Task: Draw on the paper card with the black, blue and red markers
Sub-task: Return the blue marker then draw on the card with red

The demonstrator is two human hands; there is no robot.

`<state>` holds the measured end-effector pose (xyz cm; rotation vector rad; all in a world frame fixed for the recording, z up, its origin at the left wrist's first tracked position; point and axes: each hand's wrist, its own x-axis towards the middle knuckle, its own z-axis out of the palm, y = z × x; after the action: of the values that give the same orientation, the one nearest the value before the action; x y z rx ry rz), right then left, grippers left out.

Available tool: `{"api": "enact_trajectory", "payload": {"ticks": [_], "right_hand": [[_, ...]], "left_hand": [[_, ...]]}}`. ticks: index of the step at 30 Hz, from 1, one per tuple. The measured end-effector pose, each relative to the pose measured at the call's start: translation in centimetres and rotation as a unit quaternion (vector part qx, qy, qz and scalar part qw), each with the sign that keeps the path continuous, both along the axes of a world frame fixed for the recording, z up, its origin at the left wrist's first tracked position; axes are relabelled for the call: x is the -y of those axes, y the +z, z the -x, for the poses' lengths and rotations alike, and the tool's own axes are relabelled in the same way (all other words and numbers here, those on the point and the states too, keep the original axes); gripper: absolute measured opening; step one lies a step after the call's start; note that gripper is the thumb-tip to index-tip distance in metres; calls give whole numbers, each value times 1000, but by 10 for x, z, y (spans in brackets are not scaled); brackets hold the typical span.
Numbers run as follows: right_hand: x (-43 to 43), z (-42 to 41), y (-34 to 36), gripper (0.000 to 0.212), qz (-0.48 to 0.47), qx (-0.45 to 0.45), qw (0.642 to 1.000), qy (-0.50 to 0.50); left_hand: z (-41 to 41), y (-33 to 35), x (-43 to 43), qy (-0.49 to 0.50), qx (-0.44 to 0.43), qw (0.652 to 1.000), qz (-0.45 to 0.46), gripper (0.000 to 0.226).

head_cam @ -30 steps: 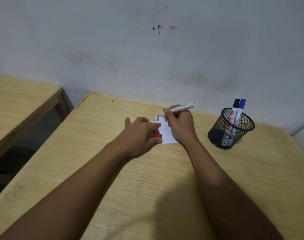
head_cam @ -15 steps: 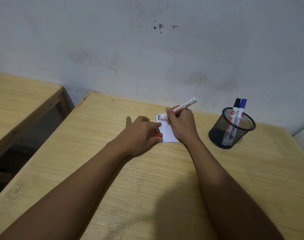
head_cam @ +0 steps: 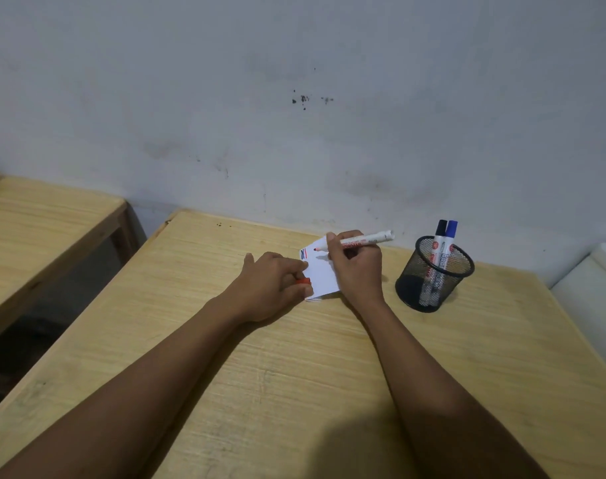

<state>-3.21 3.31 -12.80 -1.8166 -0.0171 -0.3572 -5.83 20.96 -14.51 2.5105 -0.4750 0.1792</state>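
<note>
A white paper card lies on the wooden table, with short black, blue and red strokes near its far left corner. My right hand grips the uncapped red marker, its red tip just over the card's far edge. My left hand presses on the card's left side and holds the red cap between its fingers. The black marker and blue marker stand capped in the mesh cup.
The black mesh cup stands on the table to the right of my right hand. A second wooden table sits to the left across a gap. A stained wall runs close behind, and a white surface lies at the right.
A red stroke has appeared beside the black and blue ones. My right hand has shifted right with the marker, whose tip has left the strokes. My left hand stays put.
</note>
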Motion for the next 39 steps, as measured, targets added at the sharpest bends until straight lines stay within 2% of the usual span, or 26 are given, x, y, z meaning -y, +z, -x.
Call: {"api": "enact_trajectory", "payload": {"ticks": [4,7,10,13,20,25,28,30,32,33,34,36,37,38,39], "right_hand": [[17,21,21,21,-36,13,999,19],[30,40,48,24,-11,37,999,27],[39,57,73,27,1,63,997,33],[45,72,99,28,-27,78,995,49],[69,118,149,29,-7,93,990,102],[81,142,166,31,-2,108,992,69],[86,154,168,30,-26,99,993,51],[89,159,166,31,-56,78,995,40],[91,161,164,34,-114,53,992,18],[91,160,162,38,-142,45,989,-6],[93,157,160,51,-165,38,985,-39],[99,150,155,95,-172,29,977,-122],[104,148,153,110,-160,41,974,-156],[109,146,151,115,-135,62,972,-181],[113,145,148,110,-100,89,972,-192]], "left_hand": [[8,15,1,25,3,997,76,29],[15,37,8,24,28,992,120,20],[26,66,25,14,73,986,149,24],[39,91,40,-7,99,980,171,36],[67,141,66,-61,144,975,159,50],[88,165,86,-45,245,963,99,27],[98,165,97,-10,311,949,51,26],[102,161,103,-1,335,940,63,28],[104,164,107,0,323,942,94,34],[104,168,109,0,302,947,115,38],[103,173,111,1,282,950,136,39],[100,182,112,6,266,951,161,33],[98,185,113,8,261,950,169,31],[97,186,113,6,252,950,182,29],[95,187,113,3,242,950,198,28]]}}
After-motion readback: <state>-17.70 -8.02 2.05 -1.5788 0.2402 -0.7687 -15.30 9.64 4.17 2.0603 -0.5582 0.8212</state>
